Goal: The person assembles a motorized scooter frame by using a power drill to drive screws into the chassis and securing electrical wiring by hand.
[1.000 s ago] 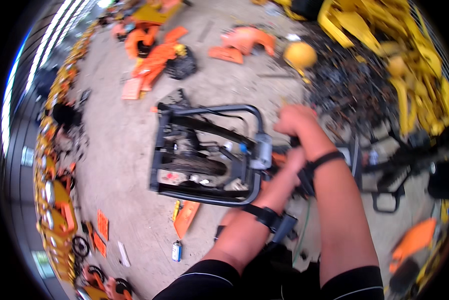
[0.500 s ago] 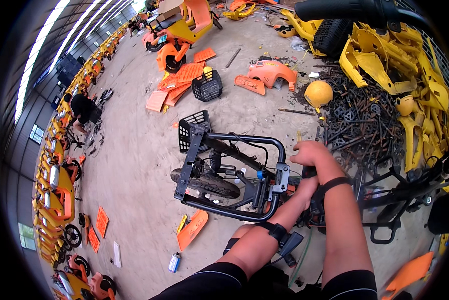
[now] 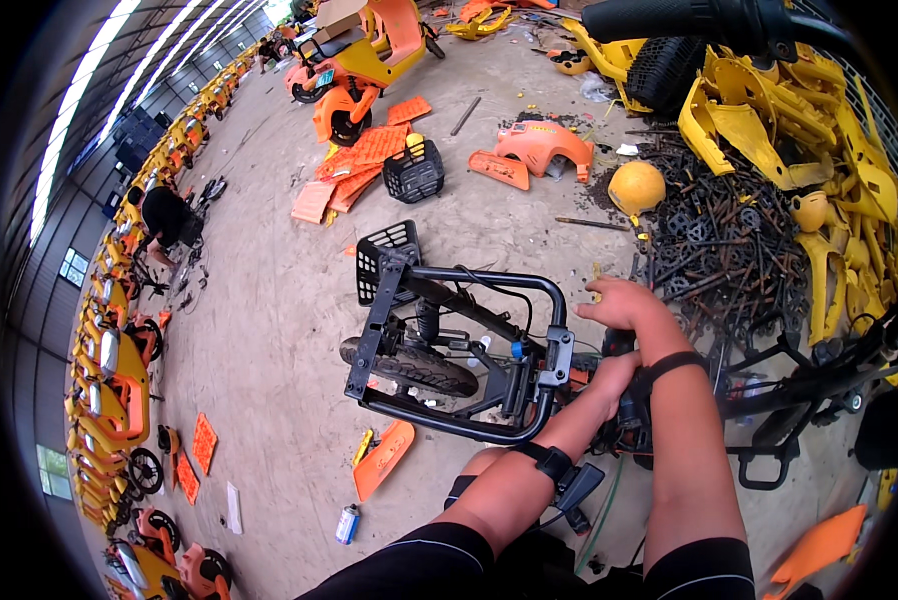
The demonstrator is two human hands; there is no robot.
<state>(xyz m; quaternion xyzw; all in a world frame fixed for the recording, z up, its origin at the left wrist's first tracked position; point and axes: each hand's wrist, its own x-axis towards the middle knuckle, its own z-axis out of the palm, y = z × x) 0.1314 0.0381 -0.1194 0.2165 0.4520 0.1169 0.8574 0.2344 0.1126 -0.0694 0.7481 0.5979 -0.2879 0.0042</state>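
A stripped black e-bike frame [image 3: 469, 437] with a looped rear rack and a wheel [image 3: 434, 372] lies in front of me. My left hand [image 3: 614, 377] is closed just right of the rack's end, curled at a dark part that my right forearm mostly covers. Over it crosses my right hand [image 3: 624, 303], its fingers stretched apart toward the left. Under the right palm shows a black rounded piece [image 3: 619, 341]; its kind cannot be made out. A black basket [image 3: 387, 262] sits by the rack's far end.
Right of my hands lies a heap of dark metal parts [image 3: 734, 250], with yellow body panels [image 3: 839, 110] behind. Orange panels [image 3: 354, 165] and a spray can [image 3: 348, 524] are on the floor. A person [image 3: 169, 215] crouches at left beside a row of yellow bikes [image 3: 119, 370].
My right hand has shifted very slightly left, and its fingers are a little more stretched out. The frame has moved very slightly to the left. My left hand stays nearly where it was.
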